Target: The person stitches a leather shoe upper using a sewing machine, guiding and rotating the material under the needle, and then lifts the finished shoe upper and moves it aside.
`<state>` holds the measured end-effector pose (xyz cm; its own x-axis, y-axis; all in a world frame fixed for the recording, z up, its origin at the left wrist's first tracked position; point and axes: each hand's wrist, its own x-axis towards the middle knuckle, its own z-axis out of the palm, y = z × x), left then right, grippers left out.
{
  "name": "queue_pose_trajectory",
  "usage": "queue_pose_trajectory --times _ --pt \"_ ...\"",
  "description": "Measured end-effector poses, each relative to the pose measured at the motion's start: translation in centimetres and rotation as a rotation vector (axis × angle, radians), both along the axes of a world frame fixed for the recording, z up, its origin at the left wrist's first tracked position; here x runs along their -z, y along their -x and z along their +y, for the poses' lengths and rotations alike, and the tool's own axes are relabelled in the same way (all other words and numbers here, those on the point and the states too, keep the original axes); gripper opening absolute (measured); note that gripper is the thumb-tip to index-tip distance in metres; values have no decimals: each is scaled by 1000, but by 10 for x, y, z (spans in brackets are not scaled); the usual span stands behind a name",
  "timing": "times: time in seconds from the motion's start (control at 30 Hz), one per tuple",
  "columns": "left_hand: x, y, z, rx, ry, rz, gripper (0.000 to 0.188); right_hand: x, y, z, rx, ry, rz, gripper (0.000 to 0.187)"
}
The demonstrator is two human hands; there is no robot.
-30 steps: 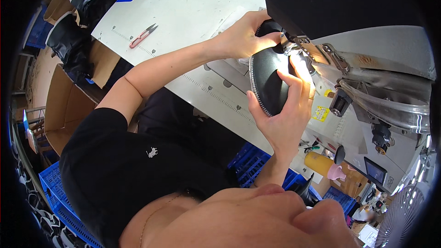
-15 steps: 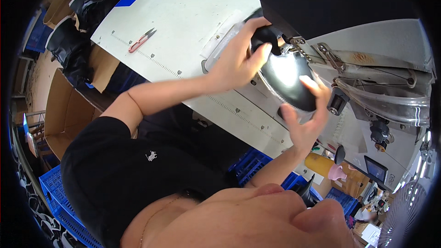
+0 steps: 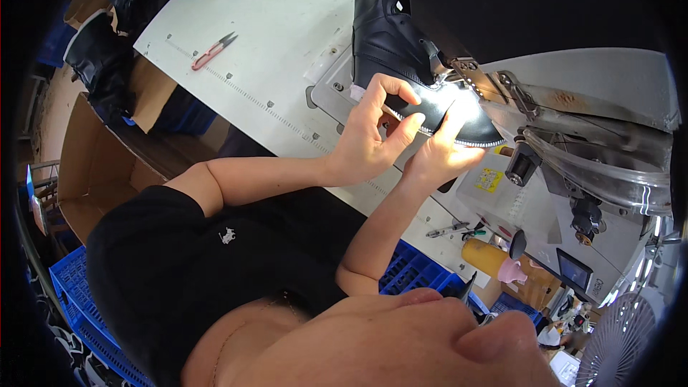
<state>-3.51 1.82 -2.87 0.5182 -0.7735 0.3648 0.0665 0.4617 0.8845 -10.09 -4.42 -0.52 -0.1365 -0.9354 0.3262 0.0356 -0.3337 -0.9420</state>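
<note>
A black leather boot upper lies under the sewing machine's head, its toe pointing right and its shaft towards the far side. Pale zigzag stitching runs along its lower edge, and a bright lamp glares on the toe. My left hand grips that edge near the middle, index finger curled over the leather and thumb close to the rim. Beside it, my right hand holds the edge nearer the toe, fingers laid on the leather. The metal presser parts of the sewing machine sit against the upper, just beyond my fingers.
Pink-handled thread snips lie on the white worktable. A yellow bottle with a pink cap and some pens are to the right. Cardboard boxes, blue crates and more black boots stand left.
The upper has turned, so its shaft now shows at the far side and its toe at the right. Both hands have shifted nearer, and the right hand has come close beside the left.
</note>
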Motion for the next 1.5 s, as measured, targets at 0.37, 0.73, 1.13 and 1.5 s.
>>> queue_pose_trajectory --times 0.37,0.73,1.13,1.5 --pt "-6 4 1 -13 -9 20 29 -6 4 -10 14 97 143 27" --pt "-19 -62 47 193 -37 -418 32 -7 12 -33 -286 71 6 21" --pt "15 -181 11 -236 -110 -698 55 59 65 -111 -358 -274 -352 20" --pt "16 -179 20 -207 -116 -569 49 46 52 -79 -201 81 118 18"
